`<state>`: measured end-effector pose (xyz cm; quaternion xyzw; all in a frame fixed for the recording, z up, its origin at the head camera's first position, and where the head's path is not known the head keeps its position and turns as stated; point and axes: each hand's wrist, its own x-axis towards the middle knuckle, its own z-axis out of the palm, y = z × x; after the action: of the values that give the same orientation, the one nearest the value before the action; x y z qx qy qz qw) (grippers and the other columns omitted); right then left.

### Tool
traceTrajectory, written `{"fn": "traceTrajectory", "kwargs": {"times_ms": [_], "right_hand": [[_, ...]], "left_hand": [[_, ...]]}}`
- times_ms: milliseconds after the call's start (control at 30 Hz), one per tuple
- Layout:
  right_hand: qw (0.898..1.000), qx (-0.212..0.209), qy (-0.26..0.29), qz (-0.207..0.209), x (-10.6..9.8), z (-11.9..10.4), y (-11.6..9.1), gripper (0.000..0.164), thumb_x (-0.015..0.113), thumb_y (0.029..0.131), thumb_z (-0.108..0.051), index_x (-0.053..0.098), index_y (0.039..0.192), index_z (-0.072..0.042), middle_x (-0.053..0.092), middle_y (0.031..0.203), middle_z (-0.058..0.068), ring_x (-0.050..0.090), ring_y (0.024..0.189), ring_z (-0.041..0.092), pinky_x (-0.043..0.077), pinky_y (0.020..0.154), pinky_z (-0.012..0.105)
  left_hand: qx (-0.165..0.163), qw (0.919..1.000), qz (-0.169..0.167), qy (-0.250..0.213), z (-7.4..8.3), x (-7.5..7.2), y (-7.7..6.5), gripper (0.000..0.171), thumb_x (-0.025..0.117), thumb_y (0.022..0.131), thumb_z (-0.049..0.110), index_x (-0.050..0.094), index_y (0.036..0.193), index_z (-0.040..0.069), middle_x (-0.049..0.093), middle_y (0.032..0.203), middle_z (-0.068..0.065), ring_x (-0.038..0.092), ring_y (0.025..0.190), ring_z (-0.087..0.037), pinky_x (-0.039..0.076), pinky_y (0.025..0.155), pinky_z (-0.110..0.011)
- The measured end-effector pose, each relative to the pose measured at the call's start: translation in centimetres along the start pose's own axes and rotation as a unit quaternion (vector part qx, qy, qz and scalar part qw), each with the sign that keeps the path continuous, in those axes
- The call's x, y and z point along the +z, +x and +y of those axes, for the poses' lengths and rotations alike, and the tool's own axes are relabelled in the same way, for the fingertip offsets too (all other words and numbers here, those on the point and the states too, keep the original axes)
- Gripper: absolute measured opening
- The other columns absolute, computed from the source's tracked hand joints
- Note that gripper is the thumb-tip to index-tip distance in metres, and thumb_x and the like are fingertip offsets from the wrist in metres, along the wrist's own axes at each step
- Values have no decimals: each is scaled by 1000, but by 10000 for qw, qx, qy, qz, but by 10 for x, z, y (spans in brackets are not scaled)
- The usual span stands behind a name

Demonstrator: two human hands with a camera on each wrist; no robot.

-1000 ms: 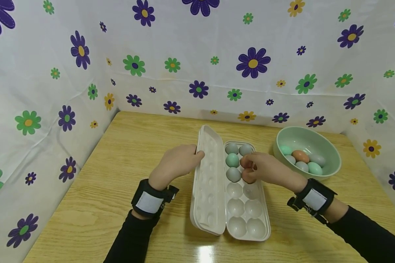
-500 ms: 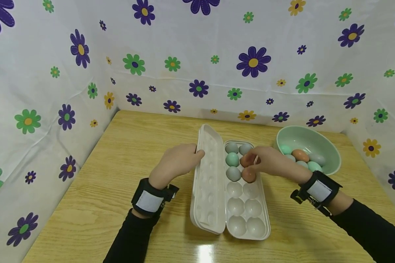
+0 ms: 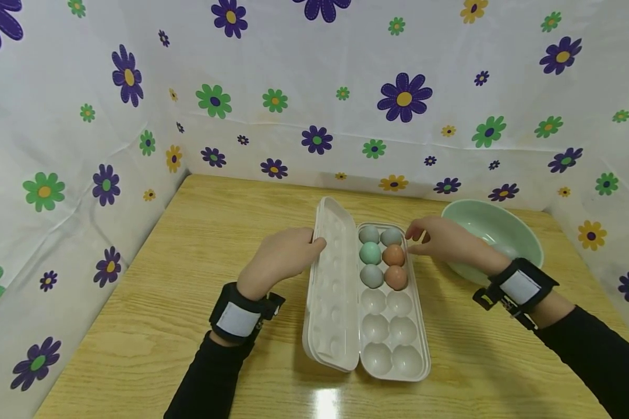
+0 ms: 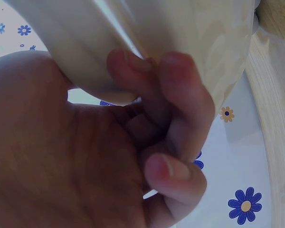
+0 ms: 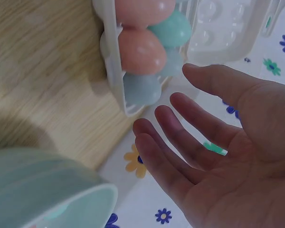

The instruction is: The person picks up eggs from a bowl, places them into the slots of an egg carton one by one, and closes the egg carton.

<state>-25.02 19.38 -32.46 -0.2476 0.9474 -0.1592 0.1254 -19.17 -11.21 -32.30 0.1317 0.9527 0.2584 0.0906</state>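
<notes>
A white plastic egg carton (image 3: 421, 343) stands open on the table, its lid (image 3: 331, 302) raised on the left. My left hand (image 3: 283, 259) grips the outer edge of that lid between thumb and curled fingers. Grey eggs (image 3: 371, 276), one green egg (image 3: 370, 253) and two brown eggs (image 3: 396, 277) fill the far rows; the near cups are bare. My right hand (image 3: 448, 241) is just right of the carton, fingers loosely spread and holding nothing. In the right wrist view its fingers (image 5: 194, 126) are apart from the brown egg (image 5: 142, 51).
A pale green bowl (image 3: 524, 235) stands at the back right, partly behind my right hand, which hides most of its eggs. Flowered white cloth (image 3: 272, 58) rises behind and beside the wooden table (image 3: 215, 233).
My right hand has let go of the near brown egg, now seated in its cup, and has moved right toward the bowl. The left hand stays on the lid.
</notes>
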Motion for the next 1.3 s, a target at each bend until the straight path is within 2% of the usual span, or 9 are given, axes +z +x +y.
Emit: {"fn": "traceTrajectory", "kwargs": {"times_ms": [233,400,700,1000,1300], "right_hand": [[9992,398,-46,-27,-10,15,2,28,62,86,-24,59,108,-7,61,98,8,56,86,21,49,76,41],[9989,459,-21,73,-15,31,0,30,61,86,-28,58,108,-8,61,98,8,55,86,20,49,70,38],[9979,641,-91,86,-30,53,-2,35,59,88,-32,57,110,-5,60,104,11,55,90,23,47,77,43],[9953,961,-24,-91,-40,83,-1,34,59,87,-27,56,109,-1,60,106,17,56,90,26,48,76,45],[9926,1108,277,-403,-40,113,3,34,58,88,-22,55,109,5,59,106,23,58,88,28,51,72,41]], "left_hand": [[49,10000,38,25,0,1,1,36,34,95,36,51,72,14,45,61,0,43,52,-17,30,46,-30],[45,10000,41,58,0,2,1,36,34,95,36,50,72,14,45,61,0,44,53,-17,31,46,-31],[48,10000,37,25,1,1,0,36,34,95,36,50,72,15,44,61,0,43,53,-17,30,46,-30],[20,10000,50,52,2,-1,-1,36,34,95,36,50,71,14,44,61,0,43,53,-17,30,46,-31],[26,10000,86,7,-2,2,0,36,33,95,36,50,71,15,44,60,1,42,52,-16,30,46,-30]]}}
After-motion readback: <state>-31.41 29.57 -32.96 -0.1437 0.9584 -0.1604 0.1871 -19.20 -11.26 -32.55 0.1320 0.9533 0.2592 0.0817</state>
